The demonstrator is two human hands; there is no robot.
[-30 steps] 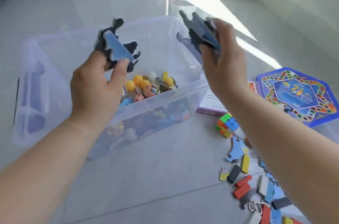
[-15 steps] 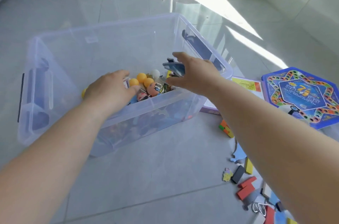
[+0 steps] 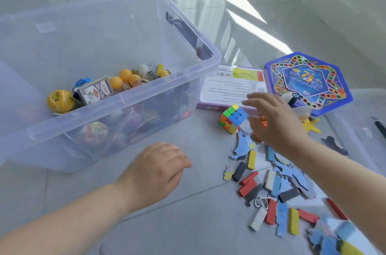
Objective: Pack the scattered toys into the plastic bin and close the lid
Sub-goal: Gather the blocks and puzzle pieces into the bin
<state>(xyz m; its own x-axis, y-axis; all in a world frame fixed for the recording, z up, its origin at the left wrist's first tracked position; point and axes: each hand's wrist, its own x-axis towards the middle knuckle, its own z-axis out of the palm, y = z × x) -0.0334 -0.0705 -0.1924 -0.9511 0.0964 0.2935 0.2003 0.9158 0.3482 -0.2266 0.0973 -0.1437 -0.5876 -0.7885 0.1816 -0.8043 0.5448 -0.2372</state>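
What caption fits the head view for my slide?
Empty right hand reaches toward multicoloured puzzle cube beside clear plastic bin; left hand hovers empty.

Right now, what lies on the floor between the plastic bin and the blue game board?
In the head view, a flat purple box lies between the plastic bin and the blue game board.
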